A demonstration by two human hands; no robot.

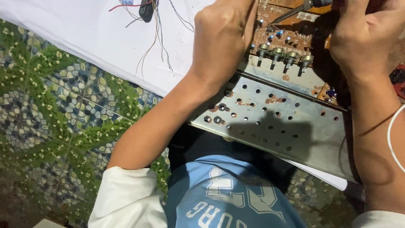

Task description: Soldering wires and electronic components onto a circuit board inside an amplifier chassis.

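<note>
Patterned floor tiles (63, 109) with green leaves and grey pebbles are filling the left side of the frame, and a white cloth sheet (84, 33) is lying over them toward the top. I am looking down at a perforated grey metal chassis panel (274, 122) stretching from the centre to the right. Above it, a brown circuit board (291, 36) is carrying a row of four metal potentiometer shafts (282, 55). My left hand (221, 40) is curling closed against the board's left edge, fingers together and gripping it. My right hand (365, 38), at the upper right, is closing around a soldering iron (301, 8) whose metal tip is pointing onto the board. A bundle of loose coloured wires (154, 29) is trailing across the sheet at the top.
</note>
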